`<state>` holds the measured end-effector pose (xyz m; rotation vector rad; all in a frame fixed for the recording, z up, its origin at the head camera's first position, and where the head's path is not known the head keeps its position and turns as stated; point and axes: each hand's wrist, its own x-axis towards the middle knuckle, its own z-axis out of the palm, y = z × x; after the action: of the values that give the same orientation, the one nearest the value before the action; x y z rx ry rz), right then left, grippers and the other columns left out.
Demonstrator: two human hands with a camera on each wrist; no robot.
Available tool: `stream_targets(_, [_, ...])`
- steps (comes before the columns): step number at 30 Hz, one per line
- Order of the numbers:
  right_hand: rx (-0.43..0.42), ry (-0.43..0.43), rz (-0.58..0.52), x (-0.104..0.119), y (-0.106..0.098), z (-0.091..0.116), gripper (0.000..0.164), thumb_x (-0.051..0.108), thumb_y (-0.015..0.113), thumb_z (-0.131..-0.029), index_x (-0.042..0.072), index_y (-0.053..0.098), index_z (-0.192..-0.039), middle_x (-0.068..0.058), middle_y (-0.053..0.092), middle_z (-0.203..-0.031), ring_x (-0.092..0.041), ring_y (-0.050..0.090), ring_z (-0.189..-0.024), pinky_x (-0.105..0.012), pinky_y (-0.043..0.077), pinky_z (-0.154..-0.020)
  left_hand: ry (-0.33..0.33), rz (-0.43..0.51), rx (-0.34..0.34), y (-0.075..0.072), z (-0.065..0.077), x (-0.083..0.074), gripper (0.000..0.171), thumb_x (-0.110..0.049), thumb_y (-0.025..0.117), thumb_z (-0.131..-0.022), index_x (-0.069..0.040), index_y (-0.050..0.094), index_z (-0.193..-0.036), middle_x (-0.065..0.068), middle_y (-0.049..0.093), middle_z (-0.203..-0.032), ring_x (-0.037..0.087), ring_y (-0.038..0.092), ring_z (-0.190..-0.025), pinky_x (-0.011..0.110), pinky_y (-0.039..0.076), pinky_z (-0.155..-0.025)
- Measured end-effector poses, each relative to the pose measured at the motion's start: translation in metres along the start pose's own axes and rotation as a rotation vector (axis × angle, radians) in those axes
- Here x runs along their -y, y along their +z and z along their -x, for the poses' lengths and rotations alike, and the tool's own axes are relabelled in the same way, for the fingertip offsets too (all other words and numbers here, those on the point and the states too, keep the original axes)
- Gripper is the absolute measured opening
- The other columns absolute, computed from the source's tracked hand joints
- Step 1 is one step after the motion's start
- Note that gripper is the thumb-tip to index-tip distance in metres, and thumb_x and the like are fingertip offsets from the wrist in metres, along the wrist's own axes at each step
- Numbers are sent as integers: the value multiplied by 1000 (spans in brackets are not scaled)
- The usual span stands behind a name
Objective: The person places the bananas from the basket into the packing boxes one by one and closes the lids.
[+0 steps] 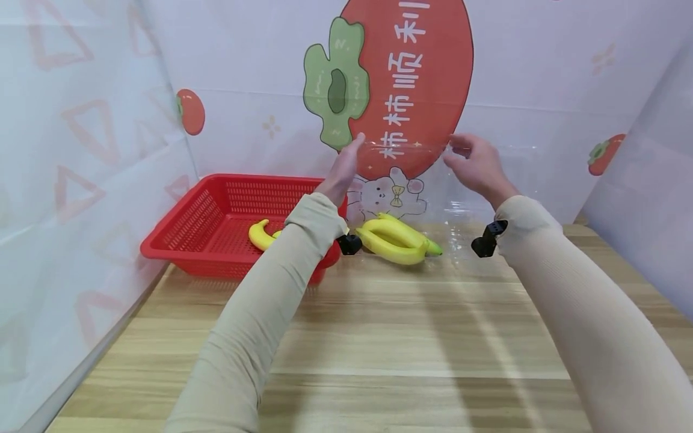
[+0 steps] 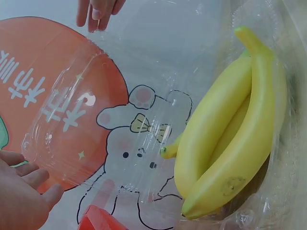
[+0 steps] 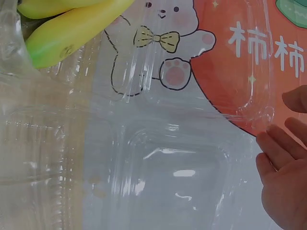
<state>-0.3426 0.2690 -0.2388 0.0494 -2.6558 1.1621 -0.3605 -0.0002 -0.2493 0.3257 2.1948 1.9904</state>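
Yellow bananas point(image 1: 397, 255) lie in the base of a clear plastic clamshell box on the table, its transparent lid point(image 2: 72, 110) raised behind them. My left hand point(image 1: 344, 165) is at the lid's left side, fingers mostly straight. At the lid's other side, my right hand point(image 1: 479, 165) has loosely bent fingers, the thumb apart from them. The right wrist view shows the right hand's fingertips point(image 3: 271, 139) close to the lid's corner; whether they touch it I cannot tell. Beside this box is more clear plastic with a recessed panel point(image 3: 177, 177), like a second box.
A red mesh basket point(image 1: 186, 255) stands at the left behind my left forearm, with a yellow banana point(image 1: 260, 234) inside, partly hidden by the sleeve. A wooden table point(image 1: 379, 337) extends in front. Printed white sheets point(image 1: 260, 72) enclose the back and sides.
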Motion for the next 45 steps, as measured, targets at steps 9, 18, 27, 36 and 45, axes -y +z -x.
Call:
stream_targets(9, [12, 25, -64, -6, -4, 11, 63, 33, 54, -109, 10, 37, -165, -17, 45, -167, -36, 50, -151, -54, 47, -120, -14, -88, -66, 4, 10, 0, 63, -48, 27, -115, -21, 19, -171, -1, 18, -179, 23, 17, -167, 49, 25, -134])
stream_targets(18, [59, 12, -115, -8, -5, 28, 64, 30, 54, -110, 8, 34, -166, -21, 43, -168, -39, 49, -151, -53, 44, -122, -78, -250, -144, 12, 30, -2, 64, -48, 26, -115, -18, 18, -171, 0, 24, -179, 21, 21, -166, 44, 24, -135])
stream_targets(27, [132, -17, -65, -10, -4, 57, 72, 25, 54, -110, 15, 17, -171, -19, 28, -175, -39, 38, -159, -57, 40, -123, -84, -248, -171, 23, 51, 0, 63, -44, 32, -115, -20, 18, -171, 0, 27, -178, 22, 24, -166, 47, 28, -134])
stream_targets(36, [189, -35, -93, -15, 3, 83, 78, 14, 51, -109, 12, 4, -172, -13, 10, -180, -38, 29, -162, -55, 36, -123, -93, -194, -167, 32, 75, 5, 56, -38, 46, -111, -20, 30, -162, 4, 52, -152, 23, 52, -142, 47, 44, -123])
stream_targets(45, [181, -24, -190, -22, 14, 113, 77, 1, 49, -105, 3, 7, -170, -17, 15, -178, -38, 26, -162, -41, 34, -126, -155, -201, -216, 44, 97, 14, 79, -29, 60, -104, -19, 16, -169, 2, 30, -173, 24, 32, -158, 49, 29, -132])
